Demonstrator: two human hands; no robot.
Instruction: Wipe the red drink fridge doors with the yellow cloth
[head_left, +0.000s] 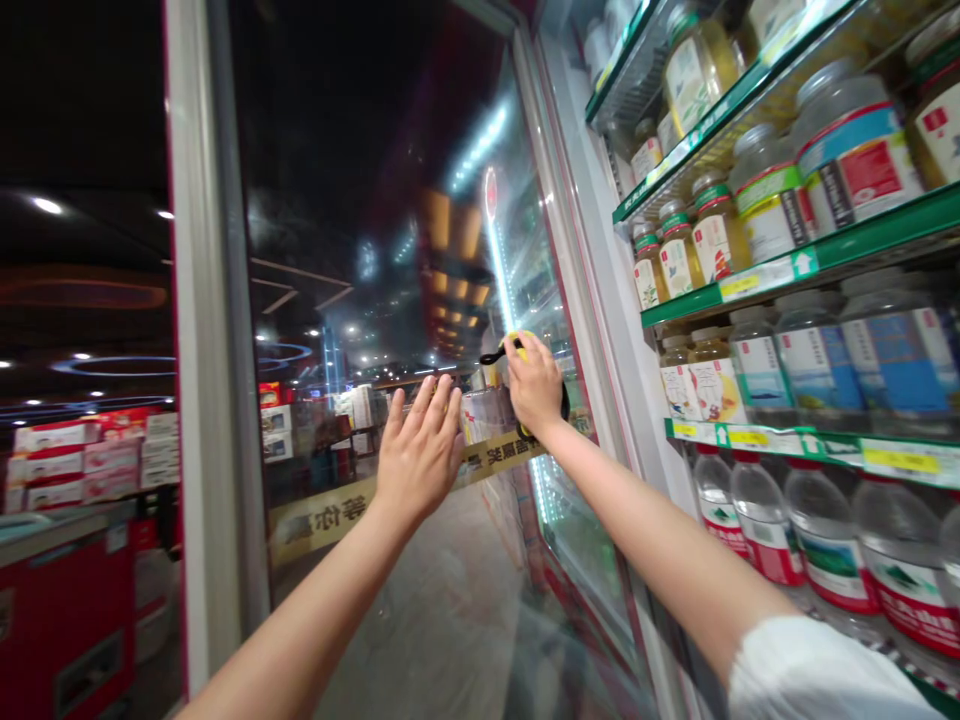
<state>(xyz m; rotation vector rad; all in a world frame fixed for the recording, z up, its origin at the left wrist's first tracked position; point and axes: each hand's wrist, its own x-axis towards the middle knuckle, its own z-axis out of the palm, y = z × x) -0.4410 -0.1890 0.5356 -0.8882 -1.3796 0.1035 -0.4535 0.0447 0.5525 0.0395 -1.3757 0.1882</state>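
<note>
The glass door [375,230] of a drinks cooler stands swung out in front of me. My left hand [421,450] is open in front of it, fingers stretched upward, palm towards the pane. Whether the palm touches the glass, I cannot tell. My right hand [536,378] is closed around a yellow-and-black object [525,338] at the glass, to the right of my left hand. A short black strap sticks out from it to the left. Most of this object is hidden by my fingers, so its kind is unclear. A gold strip with printed characters [322,518] crosses the door behind both hands.
To the right, cooler shelves with green edges [765,265] hold several bottles of drinks [829,540]. The door's metal frame [206,350] rises on the left. Beyond it are stacked boxes [60,465] and a red chest unit [64,600].
</note>
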